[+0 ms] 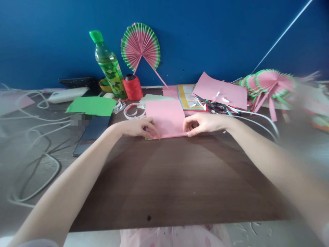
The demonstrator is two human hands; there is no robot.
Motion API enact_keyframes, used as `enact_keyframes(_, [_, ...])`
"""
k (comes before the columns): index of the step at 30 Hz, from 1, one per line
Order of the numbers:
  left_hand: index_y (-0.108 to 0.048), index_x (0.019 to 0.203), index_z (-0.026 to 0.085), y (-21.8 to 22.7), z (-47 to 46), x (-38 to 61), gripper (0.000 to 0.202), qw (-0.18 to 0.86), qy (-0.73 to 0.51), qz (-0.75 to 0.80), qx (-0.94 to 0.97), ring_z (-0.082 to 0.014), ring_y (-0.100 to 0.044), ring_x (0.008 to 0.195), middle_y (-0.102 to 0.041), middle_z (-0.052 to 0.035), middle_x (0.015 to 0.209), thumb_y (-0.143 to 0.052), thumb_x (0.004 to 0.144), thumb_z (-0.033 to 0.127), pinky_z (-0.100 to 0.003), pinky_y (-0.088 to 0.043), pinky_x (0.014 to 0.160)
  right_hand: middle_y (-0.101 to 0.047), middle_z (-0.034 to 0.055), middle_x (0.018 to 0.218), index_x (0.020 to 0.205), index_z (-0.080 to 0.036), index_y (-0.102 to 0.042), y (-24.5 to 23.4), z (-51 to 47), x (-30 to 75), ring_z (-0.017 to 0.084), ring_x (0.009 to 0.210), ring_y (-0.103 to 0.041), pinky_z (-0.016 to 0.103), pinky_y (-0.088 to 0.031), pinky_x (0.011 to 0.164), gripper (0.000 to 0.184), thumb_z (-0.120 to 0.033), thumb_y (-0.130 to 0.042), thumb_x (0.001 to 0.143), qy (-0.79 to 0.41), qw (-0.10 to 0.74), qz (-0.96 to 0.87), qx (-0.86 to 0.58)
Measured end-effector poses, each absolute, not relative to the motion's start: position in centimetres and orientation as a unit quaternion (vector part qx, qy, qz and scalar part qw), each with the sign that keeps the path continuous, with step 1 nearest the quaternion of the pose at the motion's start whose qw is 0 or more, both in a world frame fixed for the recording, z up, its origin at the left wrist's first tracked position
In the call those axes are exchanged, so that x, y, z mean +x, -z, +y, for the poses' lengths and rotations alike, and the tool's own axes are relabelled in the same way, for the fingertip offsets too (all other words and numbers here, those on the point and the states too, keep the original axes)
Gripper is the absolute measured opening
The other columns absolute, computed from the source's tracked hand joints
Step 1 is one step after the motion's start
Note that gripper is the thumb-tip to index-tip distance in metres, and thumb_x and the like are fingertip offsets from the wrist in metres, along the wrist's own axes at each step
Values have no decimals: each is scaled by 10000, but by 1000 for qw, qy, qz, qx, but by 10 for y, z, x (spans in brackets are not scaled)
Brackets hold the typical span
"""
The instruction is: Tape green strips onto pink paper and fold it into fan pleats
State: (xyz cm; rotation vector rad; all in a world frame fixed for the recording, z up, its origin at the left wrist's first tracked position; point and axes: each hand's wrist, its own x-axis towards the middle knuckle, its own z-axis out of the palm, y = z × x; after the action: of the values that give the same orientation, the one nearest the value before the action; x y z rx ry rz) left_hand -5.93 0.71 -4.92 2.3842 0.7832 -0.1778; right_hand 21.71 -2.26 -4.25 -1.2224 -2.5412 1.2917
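Note:
A sheet of pink paper (166,115) lies on the dark table in front of me, its near edge turned up in a narrow strip. At the left end of that edge, my left hand (144,127) is closed on the paper, fingertips pressed to the corner. My right hand (197,124) pinches the same edge at its right end between thumb and fingers. A sliver of green shows under the left corner. Just behind my left hand lies a roll of tape (134,110).
A pleated pink and green fan (141,46) leans on the blue wall beside a red thread spool (132,87) and a green bottle (110,67). Scissors (214,105) and pink paper (221,91) lie right, near more fans (269,84). Cables (48,161), green paper (91,105) and a phone (94,133) lie left.

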Motion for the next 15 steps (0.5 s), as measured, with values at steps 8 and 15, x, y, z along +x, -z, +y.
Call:
enact_keyframes(8, [-698,955,267,49,6,-59,247,306,67,297,902,-139,-438,864,-427,-8,878,-574,776,383,-219,-336,806,-613,29,828,844,-168,-609,40,-22,220,143,749,-547,271,-403,669,204,-331,-621,722,-450,26,-803,-390])
enact_keyframes(15, [-695,959,272,49,6,-59,246,309,68,302,899,-140,-436,868,-420,-5,870,-576,773,381,-220,-337,816,-604,17,790,797,-160,-595,41,-23,217,128,702,-534,257,-391,624,185,-302,-639,688,-459,32,-788,-409])
